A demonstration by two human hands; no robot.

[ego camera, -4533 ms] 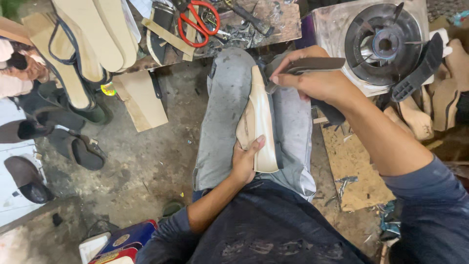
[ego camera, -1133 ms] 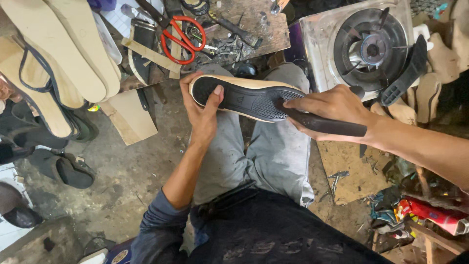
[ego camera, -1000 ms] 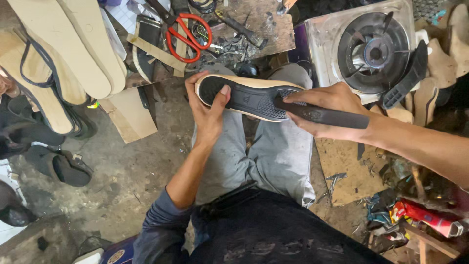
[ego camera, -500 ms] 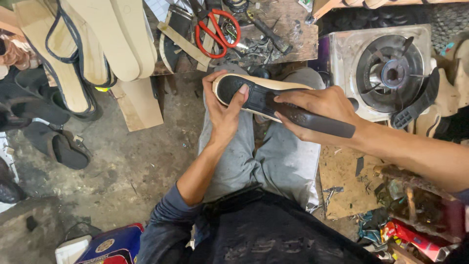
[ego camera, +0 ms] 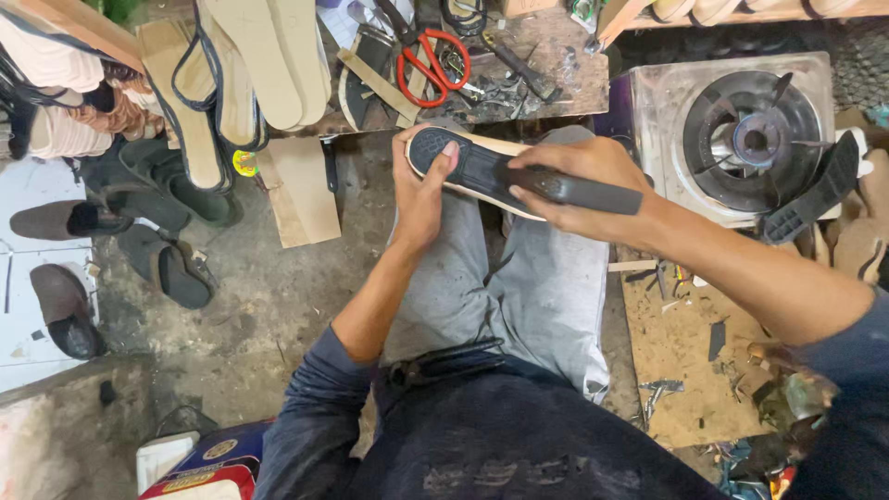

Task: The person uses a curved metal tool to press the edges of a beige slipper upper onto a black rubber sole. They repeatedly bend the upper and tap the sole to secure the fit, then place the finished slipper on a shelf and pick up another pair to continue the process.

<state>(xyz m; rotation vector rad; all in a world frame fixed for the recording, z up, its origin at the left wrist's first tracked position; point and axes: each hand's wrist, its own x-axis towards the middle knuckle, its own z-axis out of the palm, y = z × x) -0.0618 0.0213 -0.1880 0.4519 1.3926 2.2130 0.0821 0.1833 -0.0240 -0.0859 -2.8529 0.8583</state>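
Shoe sole (ego camera: 472, 171), black tread up with a pale edge, lies across the seated person's knees, over the grey trousers (ego camera: 546, 287). The left hand (ego camera: 421, 190) clasps its toe end, thumb on the tread; the right hand (ego camera: 574, 185) is closed around a dark tool handle (ego camera: 579, 192) pressed onto its middle. It looks like trimming or smoothing the sole, and the next stroke likely calls for a steady left grip. Beyond the knees, a cluttered bench (ego camera: 574, 88) carries red-handled scissors (ego camera: 431, 65); a gas burner (ego camera: 750, 139) sits to the right, and sandals (ego camera: 171, 268) lie on the concrete floor (ego camera: 250, 296) to the left
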